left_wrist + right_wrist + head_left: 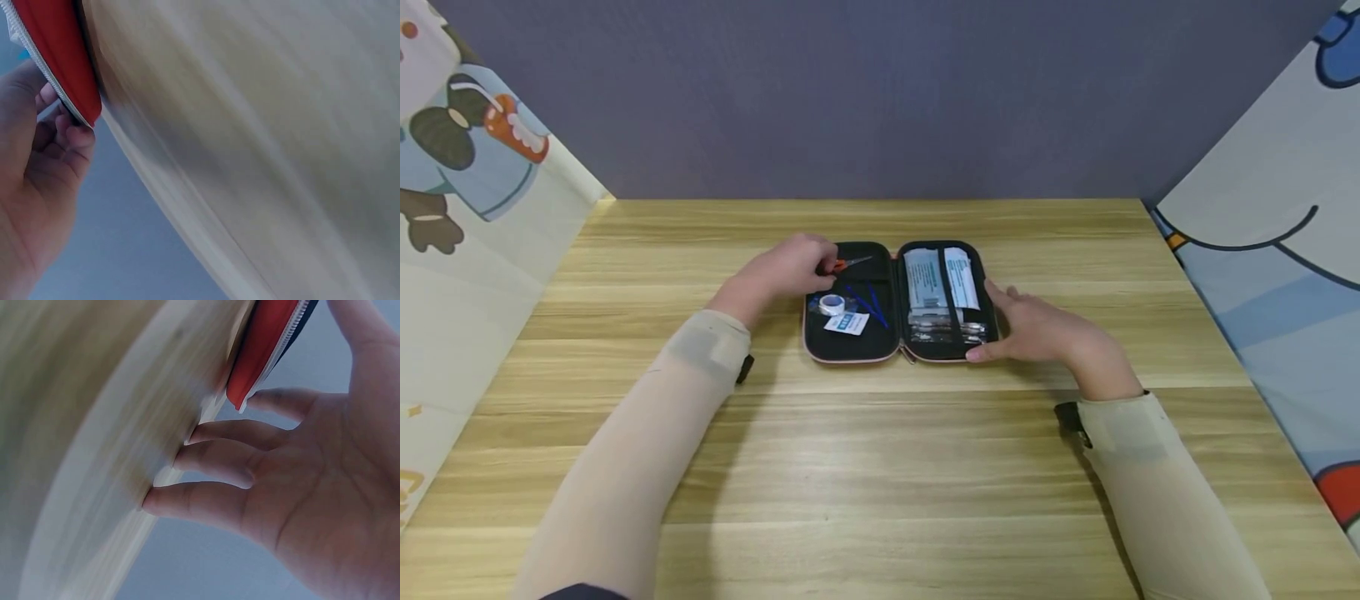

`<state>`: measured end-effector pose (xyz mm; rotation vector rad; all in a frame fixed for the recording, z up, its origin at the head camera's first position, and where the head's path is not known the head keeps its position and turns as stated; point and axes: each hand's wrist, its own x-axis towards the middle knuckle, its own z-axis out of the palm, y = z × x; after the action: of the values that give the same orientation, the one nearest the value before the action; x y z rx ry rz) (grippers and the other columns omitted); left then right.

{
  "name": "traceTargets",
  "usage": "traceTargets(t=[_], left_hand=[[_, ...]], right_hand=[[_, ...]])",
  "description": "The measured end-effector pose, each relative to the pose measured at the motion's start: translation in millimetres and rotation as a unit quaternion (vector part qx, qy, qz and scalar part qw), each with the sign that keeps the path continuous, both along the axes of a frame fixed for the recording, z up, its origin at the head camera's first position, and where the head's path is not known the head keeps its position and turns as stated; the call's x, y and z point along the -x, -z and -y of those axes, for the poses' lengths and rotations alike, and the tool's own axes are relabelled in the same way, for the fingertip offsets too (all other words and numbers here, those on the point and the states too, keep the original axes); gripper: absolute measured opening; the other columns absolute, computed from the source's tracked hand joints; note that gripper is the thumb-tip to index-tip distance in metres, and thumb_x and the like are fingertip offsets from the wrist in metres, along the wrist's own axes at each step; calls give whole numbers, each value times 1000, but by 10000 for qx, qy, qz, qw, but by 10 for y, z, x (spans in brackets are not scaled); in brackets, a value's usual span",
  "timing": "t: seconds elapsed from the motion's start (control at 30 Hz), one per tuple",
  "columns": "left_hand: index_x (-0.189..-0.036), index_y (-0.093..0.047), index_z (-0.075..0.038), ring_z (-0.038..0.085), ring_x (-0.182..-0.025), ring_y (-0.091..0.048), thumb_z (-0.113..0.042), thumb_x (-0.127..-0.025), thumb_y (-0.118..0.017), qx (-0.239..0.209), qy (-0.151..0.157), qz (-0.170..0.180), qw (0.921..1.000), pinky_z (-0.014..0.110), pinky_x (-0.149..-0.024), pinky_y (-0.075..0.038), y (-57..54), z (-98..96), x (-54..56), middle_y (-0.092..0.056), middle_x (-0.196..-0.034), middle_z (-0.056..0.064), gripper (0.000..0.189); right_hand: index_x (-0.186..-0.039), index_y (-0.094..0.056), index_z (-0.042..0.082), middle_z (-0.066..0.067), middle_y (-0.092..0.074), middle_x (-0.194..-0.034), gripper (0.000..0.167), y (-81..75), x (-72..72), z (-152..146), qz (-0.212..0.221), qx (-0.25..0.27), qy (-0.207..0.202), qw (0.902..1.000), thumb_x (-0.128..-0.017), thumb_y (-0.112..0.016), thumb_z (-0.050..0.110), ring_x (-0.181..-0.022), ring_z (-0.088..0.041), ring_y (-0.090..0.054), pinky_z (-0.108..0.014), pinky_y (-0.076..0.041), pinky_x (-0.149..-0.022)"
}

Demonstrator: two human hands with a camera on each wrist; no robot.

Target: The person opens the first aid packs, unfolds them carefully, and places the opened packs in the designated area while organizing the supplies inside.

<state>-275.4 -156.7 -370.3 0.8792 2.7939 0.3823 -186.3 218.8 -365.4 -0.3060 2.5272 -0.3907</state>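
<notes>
A zippered case (852, 348) lies unfolded on the table, black inside, with its red outer shell (62, 50) showing in the left wrist view. My left hand (790, 265) reaches over its upper left corner and pinches small scissors (850, 264) by their orange handles; the thumb and index tips are partly hidden. Below them sit a roll of white tape (831, 305), a white card (847, 323) and blue tweezers (868, 307). My right hand (1037, 327) spreads along the right edge, thumb at the lower corner, other fingertips down on the table in the right wrist view.
White packets (925, 279) and clear-wrapped items (934, 327) sit under a black strap in the right half. A zipper pull (908, 355) hangs at the fold. A dark blue panel (880, 100) rises behind the wooden table (850, 467), with printed walls on both sides.
</notes>
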Motion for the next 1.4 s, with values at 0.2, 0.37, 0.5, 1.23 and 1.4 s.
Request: traceTargets(t=[0.2, 0.37, 0.5, 1.23, 1.4], left_hand=[[-101, -61, -10, 25, -89, -53, -18, -103, -68, 120, -77, 194, 9997, 40, -81, -45, -96, -77, -64, -59, -100, 8, 11], [-112, -70, -12, 23, -88, -58, -22, -105, -67, -127, 307, 343, 9989, 42, -86, -51, -198, -227, -151, -64, -99, 7, 12], [-123, -73, -14, 22, -86, -60, -26, -104, -70, -136, 691, 707, 9950, 42, -86, -52, -237, -366, -216, -67, -102, 5, 23], [-109, -77, -13, 21, -81, -62, -27, -102, -73, 146, -77, 557, 9983, 39, -82, -54, -113, -381, -206, -70, -91, 4, 15], [-98, -75, -14, 21, -82, -63, -30, -102, -73, 34, -475, 498, 9976, 38, -79, -54, -82, -323, -189, -72, -94, 4, 17]], right_hand=[[-172, 8, 20, -34, 0, -174, 138, 2, 2, 7, 30, -10, 1, 10000, -79, -74, 82, -158, -61, -14, -76, -22, -124], [-172, 9, 20, -35, 0, -174, 138, 1, 3, 8, 25, -4, 9, 10000, -80, -74, 82, -158, -61, -14, -76, -23, -124], [-172, 9, 20, -34, 1, -174, 138, 1, -4, 4, 60, 11, 24, 10000, -80, -75, 81, -158, -61, -14, -76, -22, -125], [-172, 7, 18, -35, 0, -174, 137, -25, -4, 15, 51, 27, 38, 10000, -81, -76, 78, -158, -61, -14, -75, -23, -125], [-172, 7, 18, -35, 0, -174, 137, -28, -14, 19, 37, 26, 24, 10000, -81, -75, 79, -158, -61, -13, -76, -23, -125]])
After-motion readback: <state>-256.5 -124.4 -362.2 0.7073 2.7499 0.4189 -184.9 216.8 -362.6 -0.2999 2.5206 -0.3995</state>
